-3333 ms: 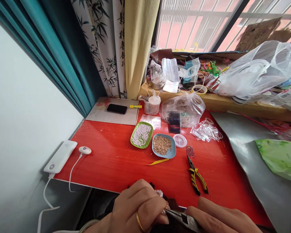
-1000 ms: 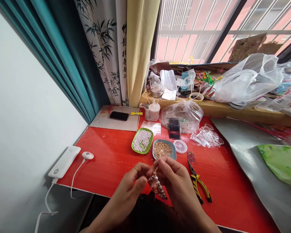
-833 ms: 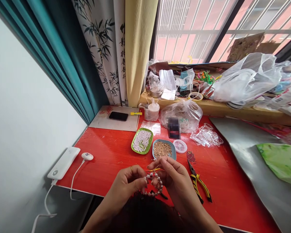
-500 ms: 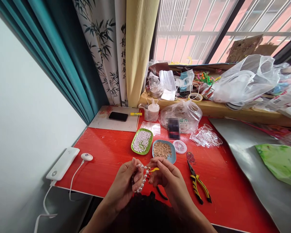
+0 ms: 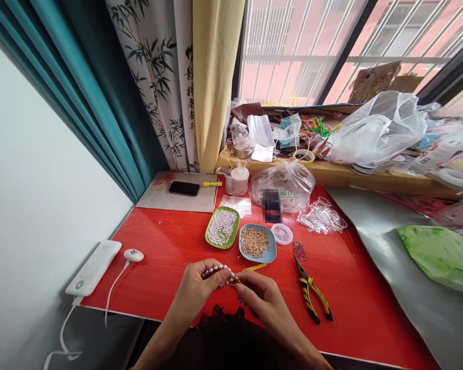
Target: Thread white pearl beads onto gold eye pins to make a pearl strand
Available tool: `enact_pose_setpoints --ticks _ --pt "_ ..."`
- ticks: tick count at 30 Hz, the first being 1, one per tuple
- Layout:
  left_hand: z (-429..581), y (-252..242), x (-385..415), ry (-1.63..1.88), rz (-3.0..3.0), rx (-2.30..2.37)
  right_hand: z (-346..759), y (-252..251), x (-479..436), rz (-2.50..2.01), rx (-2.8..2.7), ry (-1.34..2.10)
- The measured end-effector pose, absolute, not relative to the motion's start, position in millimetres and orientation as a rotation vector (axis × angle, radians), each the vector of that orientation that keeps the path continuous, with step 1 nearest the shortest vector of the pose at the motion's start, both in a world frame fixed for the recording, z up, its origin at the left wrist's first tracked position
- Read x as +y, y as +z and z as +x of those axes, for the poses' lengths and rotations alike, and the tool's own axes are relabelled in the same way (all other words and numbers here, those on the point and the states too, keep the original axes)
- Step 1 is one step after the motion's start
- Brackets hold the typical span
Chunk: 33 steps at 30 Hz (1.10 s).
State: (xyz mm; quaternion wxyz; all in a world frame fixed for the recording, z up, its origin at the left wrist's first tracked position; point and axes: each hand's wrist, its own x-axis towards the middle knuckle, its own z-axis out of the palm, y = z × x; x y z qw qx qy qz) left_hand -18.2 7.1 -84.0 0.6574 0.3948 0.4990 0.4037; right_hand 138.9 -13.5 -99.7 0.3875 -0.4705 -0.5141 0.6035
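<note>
A string of pearl beads (image 5: 215, 269), looped like a bracelet, is held between my two hands above the red table. My left hand (image 5: 200, 285) wraps its fingers through the loop and presses the thumb on the beads. At the loop's right end, where small gold-coloured parts show, my right hand (image 5: 257, 292) pinches with thumb and forefinger. Just beyond the hands lie a green tray (image 5: 237, 226) of pearl beads and a blue tray (image 5: 270, 253) of gold beads. A yellow tool handle (image 5: 256, 267) shows partly behind my right hand.
Yellow-and-black pliers (image 5: 312, 295) lie on the right, by a clear round lid (image 5: 282, 234). Bagged strands (image 5: 322, 216) and a plastic bag (image 5: 287, 182) sit farther back. A white power bank (image 5: 94, 267) and a phone (image 5: 184, 188) are on the left.
My hands have come closer together, and the bead loop has turned from hanging upright to lying flatter. My right fingers now pinch its gold end. The view has shifted slightly.
</note>
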Motion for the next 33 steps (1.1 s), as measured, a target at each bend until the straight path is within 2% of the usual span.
enact_pose_setpoints --ticks 7,23,29,33 --pt "-13 -90 12 0.795 0.955 1.098 148 -111 -16 -1.294 -1.315 1.557" --pt "6 -99 16 0.860 0.714 1.069 154 -114 -2 -1.339 -1.257 1.551" --pt "-1 -104 33 0.673 0.748 0.984 156 -107 22 -1.337 -1.542 1.447" --pt "-3 -120 43 0.679 0.708 1.002 177 -119 74 -1.479 -1.686 1.213"
